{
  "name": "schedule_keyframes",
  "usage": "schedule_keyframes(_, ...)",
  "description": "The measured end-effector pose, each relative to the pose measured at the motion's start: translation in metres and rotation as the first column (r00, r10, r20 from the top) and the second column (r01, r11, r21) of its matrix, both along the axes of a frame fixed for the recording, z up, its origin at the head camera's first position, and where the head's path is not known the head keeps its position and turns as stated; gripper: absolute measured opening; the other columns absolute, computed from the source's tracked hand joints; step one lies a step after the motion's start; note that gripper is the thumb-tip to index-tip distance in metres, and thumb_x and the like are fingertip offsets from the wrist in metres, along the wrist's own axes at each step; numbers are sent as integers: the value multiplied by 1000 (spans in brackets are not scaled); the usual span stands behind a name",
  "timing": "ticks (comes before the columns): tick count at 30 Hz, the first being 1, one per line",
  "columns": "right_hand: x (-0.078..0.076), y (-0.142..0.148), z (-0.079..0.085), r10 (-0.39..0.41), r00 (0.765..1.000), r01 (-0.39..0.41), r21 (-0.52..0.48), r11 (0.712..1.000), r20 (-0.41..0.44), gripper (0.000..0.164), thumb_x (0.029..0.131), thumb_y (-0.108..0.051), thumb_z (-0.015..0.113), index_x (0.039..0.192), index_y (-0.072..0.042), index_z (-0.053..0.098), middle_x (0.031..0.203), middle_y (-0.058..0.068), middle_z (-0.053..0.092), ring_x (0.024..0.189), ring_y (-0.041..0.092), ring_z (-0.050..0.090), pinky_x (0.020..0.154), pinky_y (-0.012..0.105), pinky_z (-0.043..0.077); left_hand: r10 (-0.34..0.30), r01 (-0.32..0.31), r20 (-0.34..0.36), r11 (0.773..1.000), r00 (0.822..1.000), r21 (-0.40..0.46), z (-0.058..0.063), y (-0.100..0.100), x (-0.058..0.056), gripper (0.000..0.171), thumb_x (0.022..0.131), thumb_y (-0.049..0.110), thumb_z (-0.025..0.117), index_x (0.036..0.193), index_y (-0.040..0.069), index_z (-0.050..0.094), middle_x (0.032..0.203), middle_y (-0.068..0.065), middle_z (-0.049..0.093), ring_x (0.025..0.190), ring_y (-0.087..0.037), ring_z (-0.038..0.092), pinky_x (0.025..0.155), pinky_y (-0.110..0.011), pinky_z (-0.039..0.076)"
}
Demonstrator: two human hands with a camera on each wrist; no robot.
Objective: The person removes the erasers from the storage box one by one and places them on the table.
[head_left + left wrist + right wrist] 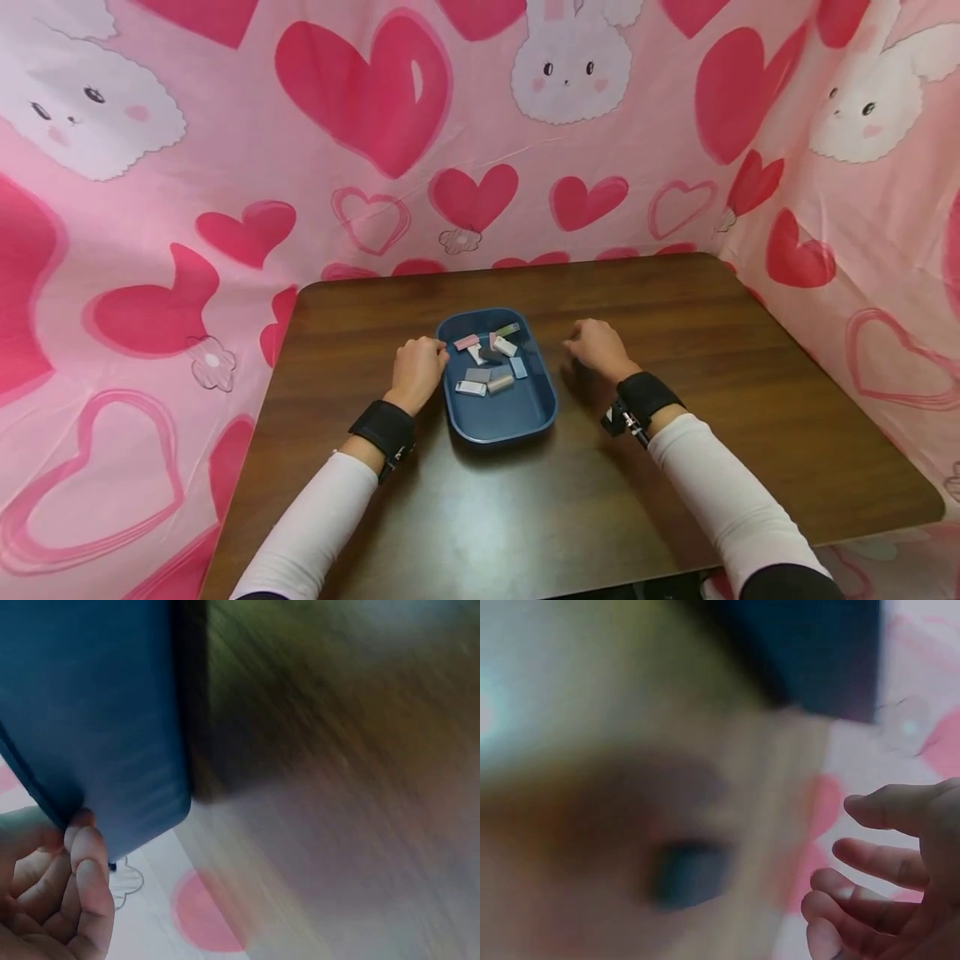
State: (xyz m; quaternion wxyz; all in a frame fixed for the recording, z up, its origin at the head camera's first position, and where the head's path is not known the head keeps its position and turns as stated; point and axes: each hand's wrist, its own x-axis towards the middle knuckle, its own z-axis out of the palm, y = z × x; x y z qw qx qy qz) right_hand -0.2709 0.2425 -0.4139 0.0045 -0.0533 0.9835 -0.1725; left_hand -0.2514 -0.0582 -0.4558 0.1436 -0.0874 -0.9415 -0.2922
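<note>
A blue rectangular tray (501, 425) lies on the table with several small block-shaped pieces in it: white, grey, pink, light blue, green and dark. At its left rim, my left hand (418, 371) pinches the edge; the left wrist view shows thumb and fingertips (84, 840) meeting on the rim. My right hand (600, 346) is to the right of the tray, apart from it. Its fingers are spread and loosely bent, holding nothing in the right wrist view. A small dark block (694, 874) shows blurred near the right fingertips there; the head view does not show it.
The brown wooden table (750, 400) extends around the tray, with rounded corners. Pink cloth (465, 108) with hearts and rabbits hangs behind and at both sides. Black bands with small devices circle both wrists.
</note>
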Motion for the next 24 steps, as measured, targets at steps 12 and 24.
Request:
schedule_keyframes(12,-21,-137,30,272,960,-273,4,962,66,23,91,-25,67,106,-7,71,102,9,72,88,22,64,77,35,54,-32,33,16,998,999,-49,-1,-22,0,20,89,17,68,102,6,77,97,-12,76,83,-30,72,71,-42,56)
schedule_keyframes(24,-27,-171,-11,327,942,-331,43,943,80,24,93,-28,65,99,-7,73,91,7,71,79,19,62,71,33,51,-64,64,6,995,998,-72,-1,-31,-1,15,87,17,71,96,8,80,85,-8,77,72,-26,69,59,-34,51)
